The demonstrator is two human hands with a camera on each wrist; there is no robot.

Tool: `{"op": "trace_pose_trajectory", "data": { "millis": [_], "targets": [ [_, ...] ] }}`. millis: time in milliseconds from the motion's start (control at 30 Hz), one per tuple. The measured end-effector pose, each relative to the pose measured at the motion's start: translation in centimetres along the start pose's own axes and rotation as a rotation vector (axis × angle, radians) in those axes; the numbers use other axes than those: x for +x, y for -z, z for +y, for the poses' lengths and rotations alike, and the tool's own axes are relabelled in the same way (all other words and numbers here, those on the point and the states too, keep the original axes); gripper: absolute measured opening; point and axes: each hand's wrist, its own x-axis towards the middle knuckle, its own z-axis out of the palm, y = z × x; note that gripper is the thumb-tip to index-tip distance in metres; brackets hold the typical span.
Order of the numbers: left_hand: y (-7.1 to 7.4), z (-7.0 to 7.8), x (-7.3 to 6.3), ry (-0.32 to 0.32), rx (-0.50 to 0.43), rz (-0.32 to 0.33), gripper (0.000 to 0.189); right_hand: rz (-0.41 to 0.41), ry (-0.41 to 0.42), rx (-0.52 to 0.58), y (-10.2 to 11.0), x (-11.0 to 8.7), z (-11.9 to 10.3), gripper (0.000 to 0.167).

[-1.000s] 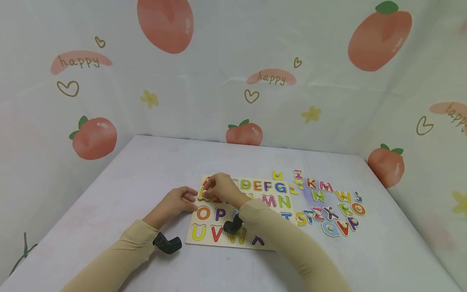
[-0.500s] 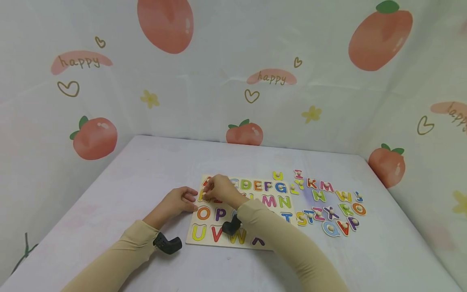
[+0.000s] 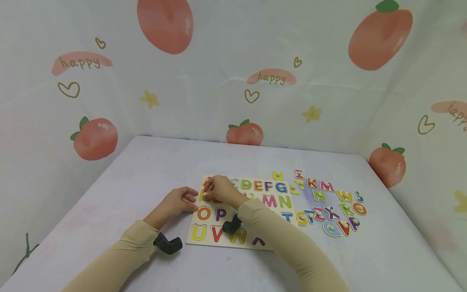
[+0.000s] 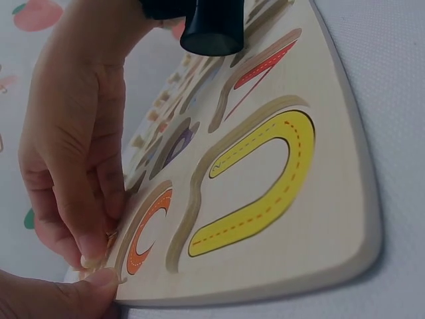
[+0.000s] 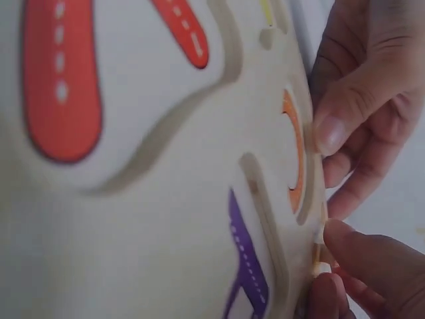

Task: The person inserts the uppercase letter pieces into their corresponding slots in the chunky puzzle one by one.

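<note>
A wooden alphabet puzzle board lies flat on the table. At its upper left, my right hand pinches the small pale knob of a yellow letter piece over the H place. That piece is mostly hidden under the fingers, so I cannot tell whether it is fully seated. My left hand rests at the board's left edge with loosely bent fingers. In the right wrist view, the left thumb touches the edge beside the orange O recess.
Knobbed letters sit in the board's top row, including a blue G. Several loose knobbed letters lie right of the board, among them an orange O and a blue Q. A yellow U lies behind the board.
The right hand has shifted slightly down and right over the H place, and the yellow letter piece sits lower under its fingers. The left hand has stayed at the edge.
</note>
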Motion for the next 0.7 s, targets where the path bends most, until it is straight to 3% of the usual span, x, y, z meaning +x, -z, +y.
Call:
{"op": "trace_pose_trajectory", "data": {
  "millis": [300,567,700],
  "targets": [
    [-0.2,0.1,0.0,0.023,0.0,0.007,0.048,0.01,0.029,0.144,3.2,-2.3,1.7,0.023],
    [-0.3,0.1,0.1,0.043,-0.013,0.022,0.048,0.095,0.019,0.204,8.0,-5.3,5.5,0.022],
    [-0.2,0.0,-0.1,0.03,-0.018,0.018,0.049,0.15,0.015,0.182,10.6,-6.8,7.9,0.028]
  ]
}}
